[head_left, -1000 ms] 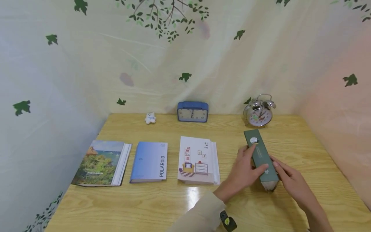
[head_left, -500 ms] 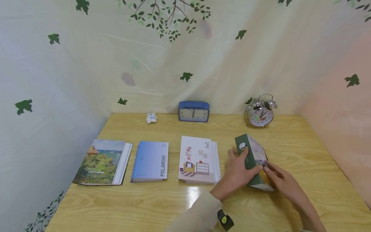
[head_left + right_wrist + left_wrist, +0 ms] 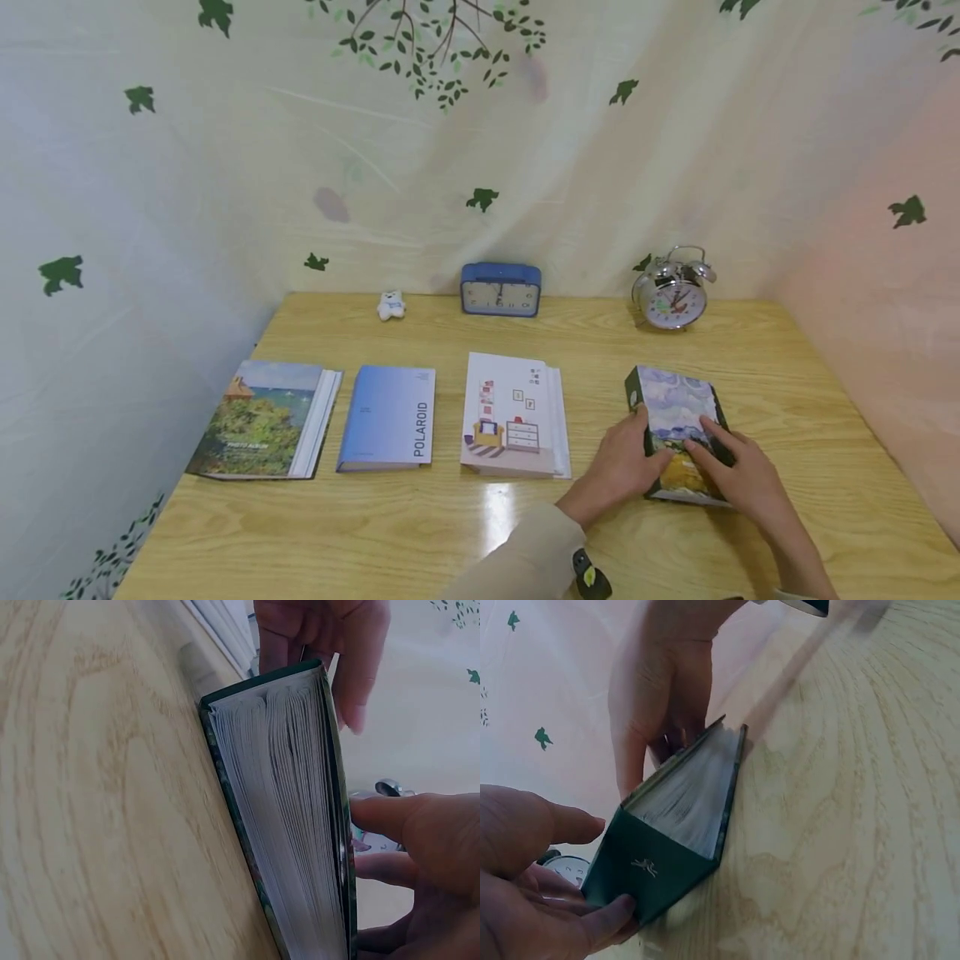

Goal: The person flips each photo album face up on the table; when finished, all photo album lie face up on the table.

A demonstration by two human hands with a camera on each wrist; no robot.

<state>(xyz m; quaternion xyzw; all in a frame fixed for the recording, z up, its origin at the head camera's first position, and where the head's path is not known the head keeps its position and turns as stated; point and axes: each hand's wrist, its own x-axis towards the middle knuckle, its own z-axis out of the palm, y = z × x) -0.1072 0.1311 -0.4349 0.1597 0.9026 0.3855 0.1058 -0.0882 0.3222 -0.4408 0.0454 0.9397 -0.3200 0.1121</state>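
Observation:
A thick photo album (image 3: 678, 400) lies cover up on the table, its front printed with a painting of a cloudy sky over a yellow field. Its dark green spine (image 3: 649, 862) faces my left hand (image 3: 618, 454), whose fingers touch that side. In the right wrist view, the thumb of this hand stands off the cover. My right hand (image 3: 750, 475) rests extended fingers on the cover from the right. White page edges (image 3: 281, 787) show between the covers in the right wrist view.
Left along the wooden table (image 3: 390, 533) lie a white album (image 3: 510, 417), a blue POLAROID album (image 3: 386, 417) and a landscape album (image 3: 262, 417). Behind stand a small white bear (image 3: 391, 305), a blue clock (image 3: 500, 290) and a silver alarm clock (image 3: 671, 292). A printed curtain (image 3: 420, 217) surrounds the table.
The album has turned from standing spine up to lying with its painted cover up. My right hand has moved from its edge onto the cover; my left has stayed at the spine side.

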